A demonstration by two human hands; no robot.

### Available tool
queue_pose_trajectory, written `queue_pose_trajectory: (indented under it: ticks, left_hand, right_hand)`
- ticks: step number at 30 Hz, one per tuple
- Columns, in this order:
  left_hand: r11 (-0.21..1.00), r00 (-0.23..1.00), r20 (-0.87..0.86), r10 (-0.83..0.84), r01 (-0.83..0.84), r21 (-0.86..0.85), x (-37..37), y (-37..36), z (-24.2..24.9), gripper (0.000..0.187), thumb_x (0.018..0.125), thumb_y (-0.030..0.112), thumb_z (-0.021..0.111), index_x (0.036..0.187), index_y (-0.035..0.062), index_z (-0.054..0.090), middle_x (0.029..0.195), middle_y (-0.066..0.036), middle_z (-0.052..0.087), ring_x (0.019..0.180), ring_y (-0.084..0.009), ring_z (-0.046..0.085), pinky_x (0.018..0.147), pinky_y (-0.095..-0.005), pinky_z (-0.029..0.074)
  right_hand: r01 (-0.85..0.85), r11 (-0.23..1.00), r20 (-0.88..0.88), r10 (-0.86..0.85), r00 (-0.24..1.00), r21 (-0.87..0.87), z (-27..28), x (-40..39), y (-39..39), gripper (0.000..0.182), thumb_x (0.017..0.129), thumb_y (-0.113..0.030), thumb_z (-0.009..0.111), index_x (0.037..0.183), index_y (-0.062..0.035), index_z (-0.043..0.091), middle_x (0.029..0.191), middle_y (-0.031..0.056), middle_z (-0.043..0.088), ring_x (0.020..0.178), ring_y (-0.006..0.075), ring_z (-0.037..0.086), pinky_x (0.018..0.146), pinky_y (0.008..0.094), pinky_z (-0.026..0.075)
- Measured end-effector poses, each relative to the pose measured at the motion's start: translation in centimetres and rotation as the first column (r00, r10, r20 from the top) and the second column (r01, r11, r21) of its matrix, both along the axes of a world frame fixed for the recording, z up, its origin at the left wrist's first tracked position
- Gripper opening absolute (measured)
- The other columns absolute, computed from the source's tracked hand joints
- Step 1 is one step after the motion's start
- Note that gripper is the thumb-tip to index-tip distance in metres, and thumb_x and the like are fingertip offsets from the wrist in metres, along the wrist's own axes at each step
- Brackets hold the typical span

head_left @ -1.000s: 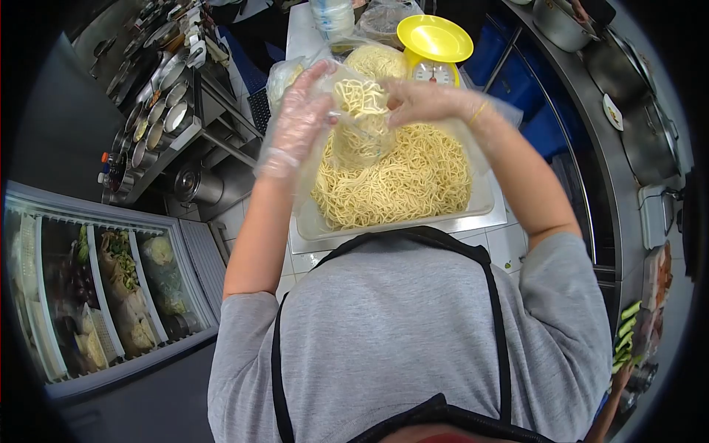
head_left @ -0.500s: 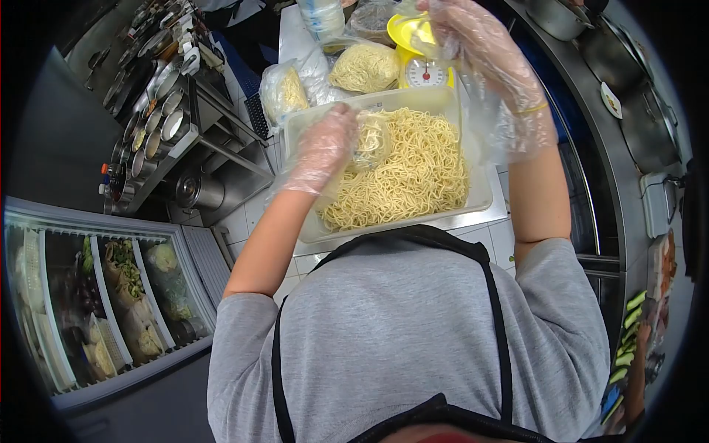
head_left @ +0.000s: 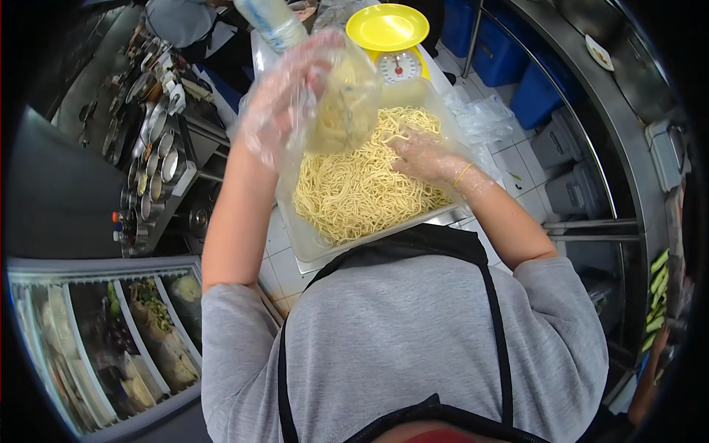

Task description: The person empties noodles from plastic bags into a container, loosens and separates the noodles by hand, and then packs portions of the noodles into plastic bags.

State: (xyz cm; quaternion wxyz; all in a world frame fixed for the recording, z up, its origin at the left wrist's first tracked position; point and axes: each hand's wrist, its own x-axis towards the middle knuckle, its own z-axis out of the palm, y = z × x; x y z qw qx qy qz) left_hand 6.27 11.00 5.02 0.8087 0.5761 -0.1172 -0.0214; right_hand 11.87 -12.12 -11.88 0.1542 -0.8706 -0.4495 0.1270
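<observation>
A large translucent tub (head_left: 292,210) holds a heap of yellow noodles (head_left: 354,188). My left hand (head_left: 284,96), in a clear plastic glove, grips a clear plastic bag (head_left: 347,107) with some noodles inside, raised over the tub's far left part. My right hand (head_left: 428,156), gloved with a yellow band at the wrist, is down in the noodles on the right side. Its fingers curl around some strands and are partly hidden among them. Just beyond the tub stands a yellow kitchen scale (head_left: 399,66) with a bare round pan (head_left: 388,28).
A roll of clear bags (head_left: 272,26) lies at the table's far left, and loose plastic (head_left: 480,118) hangs at the right. Blue bins (head_left: 509,63) line the floor there. At left are a glass-topped fridge (head_left: 111,347) and a pan rack (head_left: 159,159). Another person (head_left: 181,29) stands far left.
My right hand has come down from beside the scale pan into the noodles. My left hand has lifted the bag up and away from the heap. The scale pan is now uncovered.
</observation>
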Motion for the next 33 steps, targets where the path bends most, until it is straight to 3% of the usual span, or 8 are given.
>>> queue_pose_trajectory:
  ticks: [2, 5, 12, 15, 17, 20, 28, 33]
  left_hand:
    - [0.990, 0.993, 0.030, 0.114, -0.116, 0.076, 3.8, -1.1, 2.5, 0.052, 0.080, 0.018, 0.068, 0.124, -0.0018, 0.049, 0.119, -0.005, 0.055, 0.070, -0.0018, 0.051, 0.058, -0.0119, 0.045]
    - [0.976, 1.000, -0.009, -0.002, 0.003, 0.217, 12.6, 4.2, 3.8, 0.032, 0.087, 0.022, 0.056, 0.113, 0.0036, 0.058, 0.086, 0.003, 0.055, 0.061, -0.0017, 0.052, 0.053, -0.0143, 0.045]
    - [0.982, 0.976, 0.216, -0.036, 0.075, -0.172, 27.1, 4.0, 1.3, 0.011, 0.089, 0.008, 0.048, 0.089, 0.0050, 0.058, 0.080, -0.006, 0.059, 0.071, -0.0175, 0.058, 0.063, -0.0312, 0.052]
    - [0.978, 0.969, 0.206, 0.133, -0.162, 0.129, 27.8, 2.7, 0.0, 0.013, 0.089, 0.013, 0.050, 0.092, 0.0083, 0.061, 0.083, -0.006, 0.061, 0.073, -0.0163, 0.058, 0.062, -0.0296, 0.050]
    - [0.794, 0.917, 0.240, 0.318, -0.396, 0.461, 27.6, 2.8, -0.8, 0.014, 0.090, 0.018, 0.052, 0.097, 0.0107, 0.062, 0.087, -0.003, 0.063, 0.078, -0.0138, 0.058, 0.064, -0.0277, 0.048]
    - [0.870, 0.866, -0.127, 0.484, -0.460, 0.177, 30.0, 5.3, -1.9, 0.025, 0.088, 0.021, 0.054, 0.108, 0.0059, 0.061, 0.076, 0.003, 0.056, 0.056, -0.0046, 0.049, 0.050, -0.0163, 0.043]
    - [0.836, 0.879, 0.031, 0.476, -0.463, 0.293, 21.6, -0.8, -0.8, 0.030, 0.082, 0.005, 0.058, 0.112, 0.0056, 0.059, 0.091, -0.003, 0.063, 0.058, -0.0071, 0.048, 0.049, -0.0155, 0.043]
    - [0.868, 0.906, 0.106, 0.409, -0.422, 0.263, 19.8, -1.9, -0.5, 0.014, 0.085, 0.030, 0.064, 0.090, 0.0173, 0.060, 0.078, 0.006, 0.058, 0.069, -0.0064, 0.053, 0.054, -0.0234, 0.042]
  right_hand:
    - [0.004, 1.000, -0.046, -0.004, 0.999, 0.010, 1.1, -0.2, -0.3, 0.062, 0.086, -0.035, 0.054, 0.140, -0.0147, 0.032, 0.142, 0.0271, 0.026, 0.129, 0.0395, 0.032, 0.106, 0.0436, 0.027]
    - [0.023, 1.000, -0.118, -0.024, 0.993, -0.007, 1.7, -0.6, -0.7, 0.062, 0.086, -0.037, 0.053, 0.140, -0.0158, 0.033, 0.142, 0.0259, 0.028, 0.132, 0.0372, 0.029, 0.108, 0.0437, 0.023]
    - [0.011, 1.000, -0.176, -0.012, 0.984, -0.010, 1.3, -0.1, -1.1, 0.060, 0.086, -0.042, 0.052, 0.138, -0.0161, 0.036, 0.142, 0.0237, 0.029, 0.135, 0.0342, 0.024, 0.109, 0.0450, 0.018]
    - [0.033, 0.999, -0.230, -0.038, 0.972, -0.025, 2.2, -0.1, -1.4, 0.060, 0.086, -0.043, 0.052, 0.137, -0.0164, 0.037, 0.142, 0.0239, 0.028, 0.134, 0.0357, 0.024, 0.109, 0.0463, 0.018]
    - [0.039, 0.999, -0.251, -0.046, 0.967, -0.033, 2.6, 0.0, -1.4, 0.059, 0.086, -0.043, 0.052, 0.137, -0.0167, 0.037, 0.142, 0.0243, 0.029, 0.134, 0.0368, 0.025, 0.109, 0.0469, 0.018]
    - [0.026, 0.999, -0.224, -0.031, 0.974, -0.029, 1.5, 0.1, -1.1, 0.058, 0.087, -0.042, 0.052, 0.137, -0.0172, 0.037, 0.141, 0.0252, 0.030, 0.132, 0.0388, 0.028, 0.109, 0.0477, 0.020]
    - [-0.002, 0.999, -0.152, 0.008, 0.988, 0.038, 1.2, 0.2, -1.7, 0.055, 0.087, -0.039, 0.053, 0.135, -0.0155, 0.039, 0.137, 0.0274, 0.032, 0.128, 0.0403, 0.033, 0.107, 0.0489, 0.024]
    - [0.005, 0.992, -0.216, 0.022, 0.976, 0.128, 1.6, 0.8, -1.8, 0.052, 0.084, -0.036, 0.060, 0.128, -0.0136, 0.046, 0.135, 0.0267, 0.036, 0.127, 0.0398, 0.035, 0.106, 0.0440, 0.027]
